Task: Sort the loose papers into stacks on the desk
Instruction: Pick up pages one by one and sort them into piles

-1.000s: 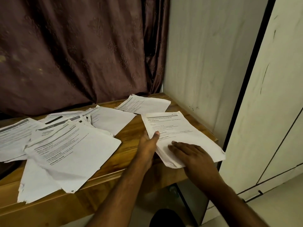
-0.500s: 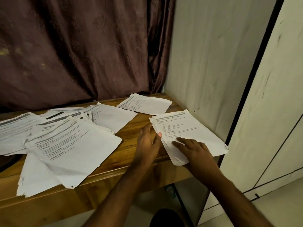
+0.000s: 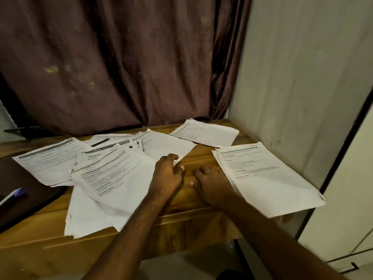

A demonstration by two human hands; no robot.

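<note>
Between stacks: left hand (image 3: 168,174) and right hand (image 3: 212,181), loosely curled, holding nothing; next, grab a sheet from the scattered white printed papers (image 3: 113,176) at 9 o'clock for the squared white paper stack (image 3: 266,174).

Loose papers (image 3: 105,174) left of the left hand's fingers (image 3: 177,168), stack (image 3: 266,174) right of the right hand's fingers (image 3: 203,172), single sheet (image 3: 205,133) beyond both, all on the desk (image 3: 201,156).

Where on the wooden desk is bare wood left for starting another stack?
A bare strip of the brown wooden desk runs between the scattered printed white sheets on the left and the squared white paper stack on the right; both hands, left hand and right hand, sit in it. More bare wood lies along the front edge. The left half is crowded.
</note>
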